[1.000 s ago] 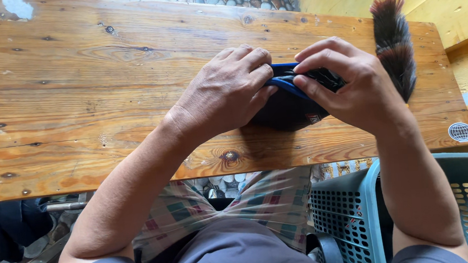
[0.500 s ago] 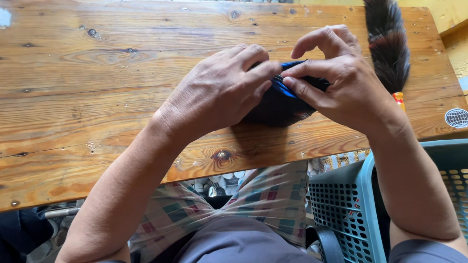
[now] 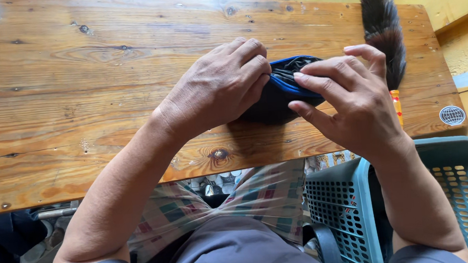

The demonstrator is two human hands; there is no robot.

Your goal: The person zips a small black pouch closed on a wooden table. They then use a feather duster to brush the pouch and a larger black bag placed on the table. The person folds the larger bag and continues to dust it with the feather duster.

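Gripping a dark pouch (image 3: 276,97) with blue zip near the desk's (image 3: 74,106) front edge: left hand (image 3: 216,88) fingers curl shut on it, right hand (image 3: 350,101) pinches the zip. Risk: zip jams if fabric bunches. Feather duster (image 3: 382,28) lies at the right edge.

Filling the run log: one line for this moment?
left hand: grips dark pouch | right hand: fingertips at its blue zipper edge | pouch on wooden table

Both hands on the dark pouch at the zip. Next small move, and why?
Probably: left hand pins the pouch on the table while the right hand draws its fingertips along the blue zip. Both hands already pinch at that edge; the zip's state is hidden, so direction is unclear.
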